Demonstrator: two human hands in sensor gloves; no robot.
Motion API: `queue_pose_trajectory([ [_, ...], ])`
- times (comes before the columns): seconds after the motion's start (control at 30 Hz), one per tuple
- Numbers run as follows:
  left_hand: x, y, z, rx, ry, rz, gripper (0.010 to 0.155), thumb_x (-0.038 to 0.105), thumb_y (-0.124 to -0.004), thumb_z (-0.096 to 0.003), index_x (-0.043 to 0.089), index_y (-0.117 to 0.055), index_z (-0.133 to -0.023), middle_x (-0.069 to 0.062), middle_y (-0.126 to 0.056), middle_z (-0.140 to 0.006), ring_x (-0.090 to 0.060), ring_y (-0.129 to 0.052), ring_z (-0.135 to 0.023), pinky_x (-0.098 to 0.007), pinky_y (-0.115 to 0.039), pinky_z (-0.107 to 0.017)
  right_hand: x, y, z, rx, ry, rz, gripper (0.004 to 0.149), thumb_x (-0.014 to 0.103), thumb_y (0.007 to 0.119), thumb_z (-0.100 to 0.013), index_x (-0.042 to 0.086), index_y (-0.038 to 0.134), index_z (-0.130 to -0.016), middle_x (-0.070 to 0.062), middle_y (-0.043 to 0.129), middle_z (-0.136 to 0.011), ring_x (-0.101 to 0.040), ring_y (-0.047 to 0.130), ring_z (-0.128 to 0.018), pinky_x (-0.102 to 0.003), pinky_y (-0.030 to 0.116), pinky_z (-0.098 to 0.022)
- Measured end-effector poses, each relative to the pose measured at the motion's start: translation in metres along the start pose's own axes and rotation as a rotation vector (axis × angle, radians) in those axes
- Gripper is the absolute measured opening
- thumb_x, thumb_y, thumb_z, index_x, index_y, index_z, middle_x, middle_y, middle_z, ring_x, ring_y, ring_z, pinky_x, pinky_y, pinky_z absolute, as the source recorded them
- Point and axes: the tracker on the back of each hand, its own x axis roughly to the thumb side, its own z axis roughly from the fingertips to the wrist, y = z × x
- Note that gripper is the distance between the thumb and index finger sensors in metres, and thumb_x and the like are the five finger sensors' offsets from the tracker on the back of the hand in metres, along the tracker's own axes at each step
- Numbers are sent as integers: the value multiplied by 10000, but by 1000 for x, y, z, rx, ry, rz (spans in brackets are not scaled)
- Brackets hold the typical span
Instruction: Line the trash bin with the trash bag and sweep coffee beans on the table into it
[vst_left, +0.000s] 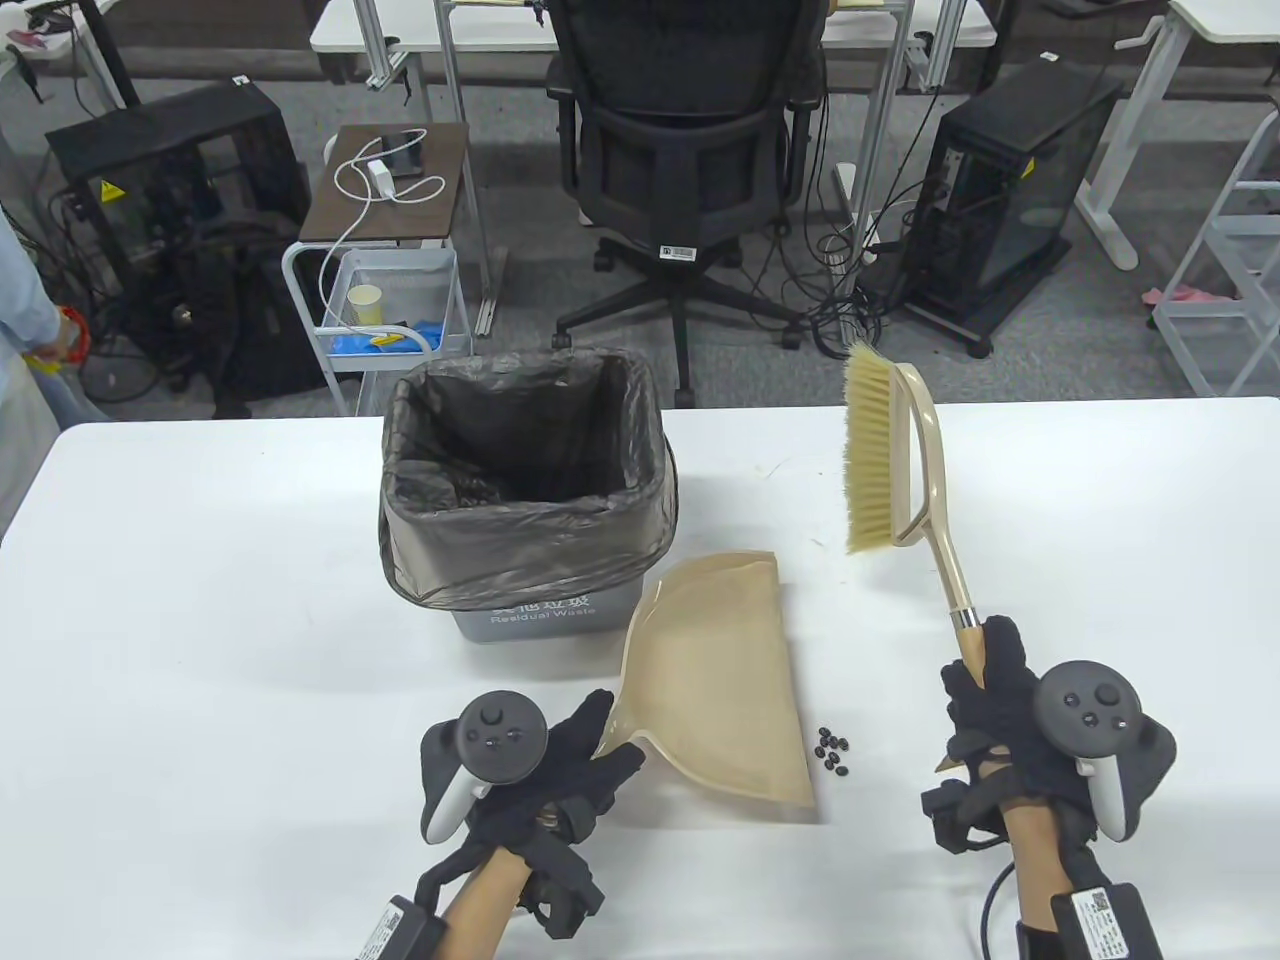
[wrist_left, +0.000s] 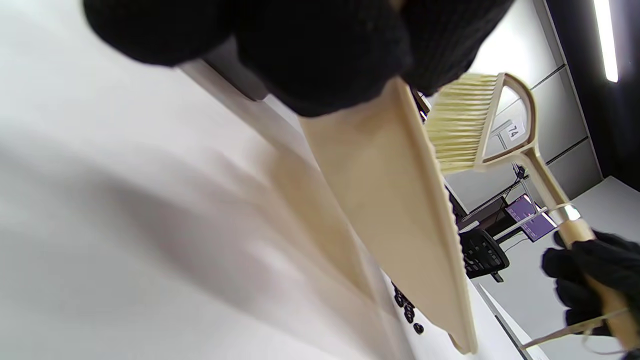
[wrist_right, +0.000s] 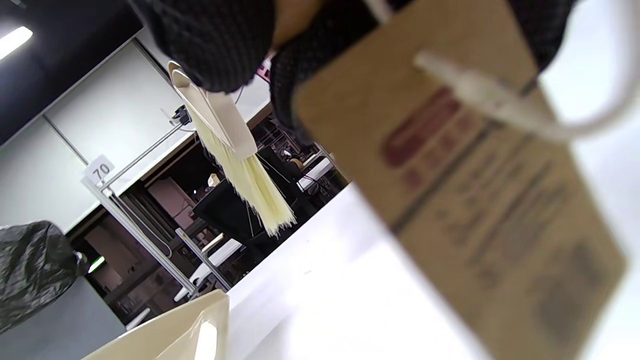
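Observation:
A grey trash bin (vst_left: 540, 615) lined with a dark bag (vst_left: 520, 500) stands at the table's middle. A beige dustpan (vst_left: 715, 680) lies in front of it, tilted, with my left hand (vst_left: 575, 750) gripping its handle end; the pan's underside (wrist_left: 395, 210) fills the left wrist view. Several coffee beans (vst_left: 833, 750) lie just right of the pan's lip; they also show as beans (wrist_left: 407, 312) under the pan's edge. My right hand (vst_left: 990, 680) grips the handle of a beige brush (vst_left: 885, 450), held raised with bristles (wrist_right: 250, 185) off the table. A cardboard tag (wrist_right: 475, 150) hangs from it.
The white table (vst_left: 200, 650) spreads wide on both sides. Behind its far edge stand an office chair (vst_left: 690, 130), a small cart (vst_left: 390, 300) and computer cases. A person's sleeve (vst_left: 25, 300) shows at the left edge.

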Motion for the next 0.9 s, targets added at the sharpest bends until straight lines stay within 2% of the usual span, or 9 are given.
queue_pose_trajectory([
  [0.13,-2,-6,2,0,8,-36,691,423,-776,-584,9,-551,-1090,-195,-841,-907,-95,-1021,-402,-395,-870,-336,36,-22,13,-15,-7,238,684,320,824,-417,99,554,-1005,-84,924,-727,-230,1010,-316,-447,830,-302],
  [0.27,-1,-10,3,-10,5,-30,667,420,-740,-597,9,-554,-1089,-196,-841,-907,-97,-1021,-405,-397,-870,-338,56,-37,24,-14,20,527,681,317,836,-405,101,580,-998,-88,942,-713,-236,1018,-297,-452,837,-288],
  [0.43,0,-12,4,-25,10,3,654,410,-721,-602,7,-553,-1089,-202,-839,-907,-100,-1021,-406,-400,-868,-340,55,-45,39,36,123,621,678,280,860,-392,75,612,-989,-133,957,-695,-283,1016,-278,-489,825,-274],
  [0.53,2,-14,5,-13,6,-16,649,406,-718,-605,8,-552,-1090,-202,-840,-908,-100,-1021,-408,-400,-868,-342,47,-36,52,92,152,722,678,291,853,-393,78,612,-989,-122,964,-686,-266,1021,-262,-477,835,-258],
  [0.57,3,-14,5,-10,11,-26,648,406,-722,-604,12,-553,-1090,-199,-840,-911,-101,-1021,-412,-402,-867,-347,45,-33,54,120,161,741,676,298,849,-394,79,616,-989,-116,970,-679,-256,1024,-250,-470,842,-246],
  [0.63,4,-16,4,13,18,-98,644,406,-734,-598,22,-570,-1089,-191,-853,-911,-104,-1025,-413,-404,-869,-353,42,-25,60,261,192,736,679,326,820,-408,96,583,-1001,-88,962,-675,-221,1023,-240,-445,853,-232],
  [0.7,2,-17,4,12,29,-107,640,412,-724,-601,30,-567,-1090,-180,-856,-914,-95,-1026,-420,-398,-872,-360,44,-20,66,320,179,702,680,331,811,-416,105,567,-1009,-80,960,-670,-208,1022,-231,-436,858,-219],
  [0.9,-3,-20,0,14,69,-106,633,413,-757,-590,25,-614,-1070,-183,-902,-882,-111,-1054,-400,-401,-885,-326,59,-20,77,411,150,631,682,312,819,-408,68,584,-999,-104,982,-627,-213,1035,-187,-445,875,-171],
])
